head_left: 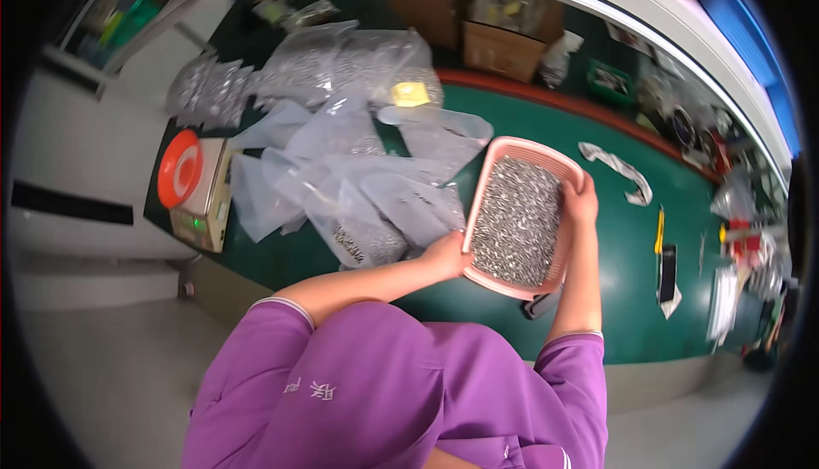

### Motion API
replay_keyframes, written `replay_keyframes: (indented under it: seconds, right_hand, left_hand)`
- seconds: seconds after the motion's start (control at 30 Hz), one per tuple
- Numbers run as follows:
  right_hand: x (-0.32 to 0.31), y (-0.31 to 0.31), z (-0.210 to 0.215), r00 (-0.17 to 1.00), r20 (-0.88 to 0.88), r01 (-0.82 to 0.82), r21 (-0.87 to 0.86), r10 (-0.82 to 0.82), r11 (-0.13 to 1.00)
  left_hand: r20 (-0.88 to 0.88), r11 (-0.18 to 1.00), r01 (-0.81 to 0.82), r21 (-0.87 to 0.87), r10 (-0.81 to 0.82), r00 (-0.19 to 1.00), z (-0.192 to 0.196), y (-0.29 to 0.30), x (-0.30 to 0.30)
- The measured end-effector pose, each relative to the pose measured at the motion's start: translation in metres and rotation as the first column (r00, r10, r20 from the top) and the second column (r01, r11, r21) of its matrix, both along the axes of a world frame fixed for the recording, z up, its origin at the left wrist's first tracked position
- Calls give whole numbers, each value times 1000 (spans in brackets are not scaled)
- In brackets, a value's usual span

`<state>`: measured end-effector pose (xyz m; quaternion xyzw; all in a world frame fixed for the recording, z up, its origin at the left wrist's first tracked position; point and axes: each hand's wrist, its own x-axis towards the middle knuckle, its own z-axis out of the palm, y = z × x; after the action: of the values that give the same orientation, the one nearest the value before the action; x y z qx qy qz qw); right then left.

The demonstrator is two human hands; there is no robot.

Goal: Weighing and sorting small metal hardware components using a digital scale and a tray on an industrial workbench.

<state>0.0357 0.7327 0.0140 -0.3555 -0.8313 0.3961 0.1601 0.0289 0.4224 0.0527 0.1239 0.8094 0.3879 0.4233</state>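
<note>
A pink plastic basket [503, 285] holds a heap of small silvery metal pieces [519, 221], too small to name. My left hand [447, 256] grips its near left edge, and my right hand [580, 202] is closed around its right rim toward the far corner. The basket is tilted a little over the green table [631, 298]; I cannot tell whether it touches the surface. Just left of it lie several clear plastic bags [341, 187], some with small metal pieces inside. A dark object [539, 305] shows partly from under the basket's near edge.
A scale [205, 204] with an orange-red dish [180, 168] stands at the left. More filled bags [328, 64] are piled at the back, one with a yellow label [409, 93]. Cardboard boxes [503, 46] sit behind. On the right lie a yellow cutter [659, 230] and a white strip [618, 170].
</note>
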Motion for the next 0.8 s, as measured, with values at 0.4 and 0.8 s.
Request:
replay_keyframes:
  seconds: [0.4,0.8]
  right_hand:
    - [68,26,-39,979,195,-15,-188,52,982]
    - [25,-13,30,940,171,-294,-21,294,955]
  left_hand:
    - [-81,985,-7,172,21,997,12,-43,26]
    - [500,897,-352,267,183,846,-25,-44,38]
